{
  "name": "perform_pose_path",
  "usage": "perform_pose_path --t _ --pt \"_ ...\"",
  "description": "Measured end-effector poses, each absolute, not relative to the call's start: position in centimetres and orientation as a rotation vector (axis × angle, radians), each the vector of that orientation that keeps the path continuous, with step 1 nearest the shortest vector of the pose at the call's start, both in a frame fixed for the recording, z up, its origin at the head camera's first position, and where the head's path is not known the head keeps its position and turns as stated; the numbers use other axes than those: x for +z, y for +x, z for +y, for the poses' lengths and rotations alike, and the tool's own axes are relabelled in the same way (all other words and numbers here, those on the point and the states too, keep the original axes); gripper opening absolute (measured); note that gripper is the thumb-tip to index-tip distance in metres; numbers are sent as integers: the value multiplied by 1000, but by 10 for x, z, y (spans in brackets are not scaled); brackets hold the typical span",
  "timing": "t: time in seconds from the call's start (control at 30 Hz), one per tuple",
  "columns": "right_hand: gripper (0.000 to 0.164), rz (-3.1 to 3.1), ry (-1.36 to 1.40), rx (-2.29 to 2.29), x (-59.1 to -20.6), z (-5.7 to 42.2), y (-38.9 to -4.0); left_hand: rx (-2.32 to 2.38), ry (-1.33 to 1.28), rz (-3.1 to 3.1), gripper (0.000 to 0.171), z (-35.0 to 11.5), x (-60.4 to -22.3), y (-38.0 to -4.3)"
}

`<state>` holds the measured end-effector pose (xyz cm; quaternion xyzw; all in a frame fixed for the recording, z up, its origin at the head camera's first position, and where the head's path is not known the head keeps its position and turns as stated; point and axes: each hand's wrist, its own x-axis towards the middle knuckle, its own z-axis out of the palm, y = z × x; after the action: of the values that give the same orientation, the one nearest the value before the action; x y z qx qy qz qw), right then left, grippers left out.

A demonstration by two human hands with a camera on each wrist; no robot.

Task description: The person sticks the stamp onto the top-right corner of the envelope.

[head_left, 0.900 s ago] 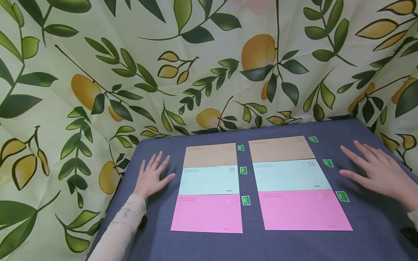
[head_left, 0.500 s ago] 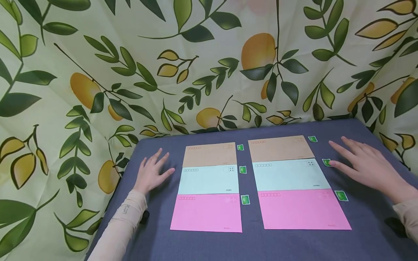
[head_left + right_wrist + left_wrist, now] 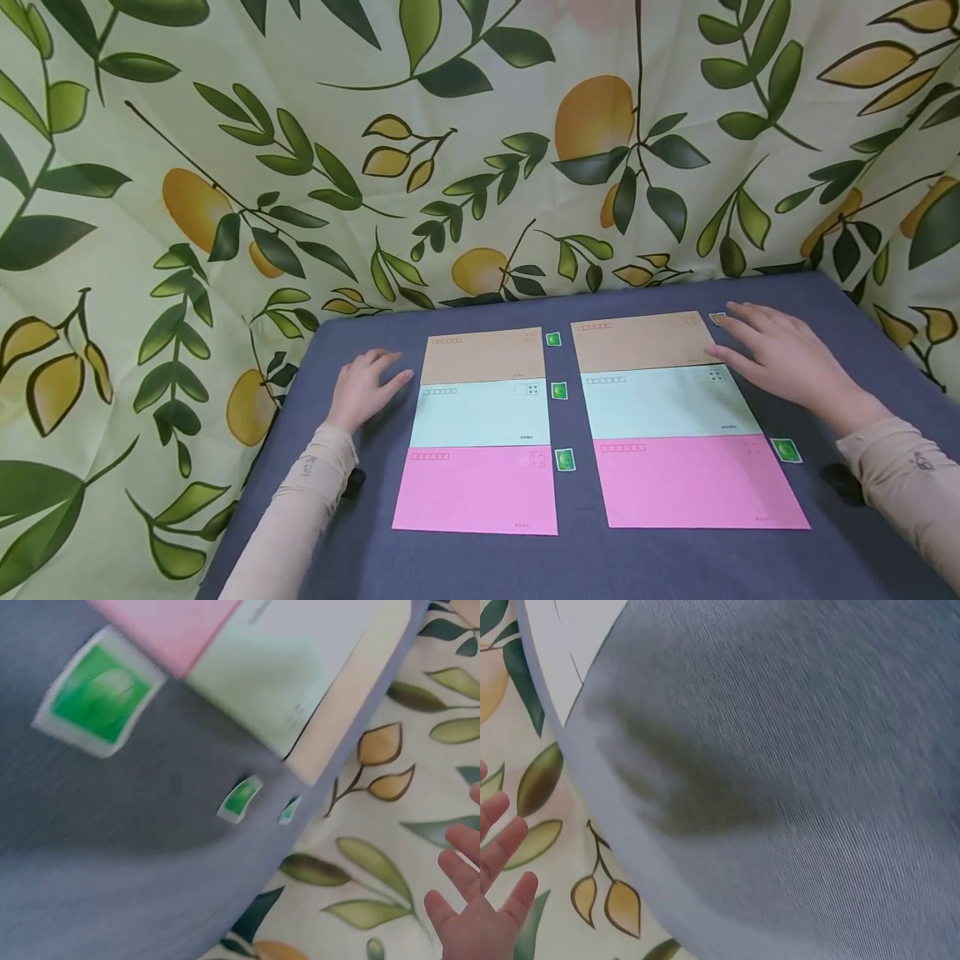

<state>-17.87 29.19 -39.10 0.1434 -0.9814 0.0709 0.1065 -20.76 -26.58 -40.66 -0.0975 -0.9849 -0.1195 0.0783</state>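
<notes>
My left hand (image 3: 363, 388), holding nothing, hovers at the left of a stack of overlapping envelopes: tan (image 3: 483, 354), light blue (image 3: 480, 417) and pink (image 3: 475, 492). My right hand (image 3: 801, 358), also bare, is over the right edge of a matching stack, its thumb tip overlapping the border between the tan envelope (image 3: 637, 343) and the light blue envelope (image 3: 660, 404). A pink envelope (image 3: 697, 483) lies nearest in that stack. The hand partly covers the far green stamp (image 3: 717, 319) and hides the middle one, which the right wrist view shows as a green stamp (image 3: 241, 799).
Three green stamps, among them the near stamp (image 3: 565, 460), line the left stack's right side. Another green stamp (image 3: 786, 451) lies beside the right pink envelope. A dark blue cloth (image 3: 570, 567) covers the table; a leaf-patterned curtain (image 3: 300, 250) hangs behind and at the sides.
My right hand has moved left and slightly away from me, over the stamps and to the envelopes' edge. The left hand has shifted a little right, its fingers less spread.
</notes>
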Motion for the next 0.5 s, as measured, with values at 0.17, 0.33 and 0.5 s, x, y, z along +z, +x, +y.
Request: perform_pose_path --t 0.17,0.33,0.5 --pt "59 -2896 430 323 -387 271 -187 -368 -294 -2925 48 -256 -411 -214" --pt "60 -2930 416 479 -386 248 -197 -400 -248 -2950 47 -249 -418 -221" --pt "59 -2913 437 586 -391 231 -208 -394 -232 -2980 45 -242 -426 -228"
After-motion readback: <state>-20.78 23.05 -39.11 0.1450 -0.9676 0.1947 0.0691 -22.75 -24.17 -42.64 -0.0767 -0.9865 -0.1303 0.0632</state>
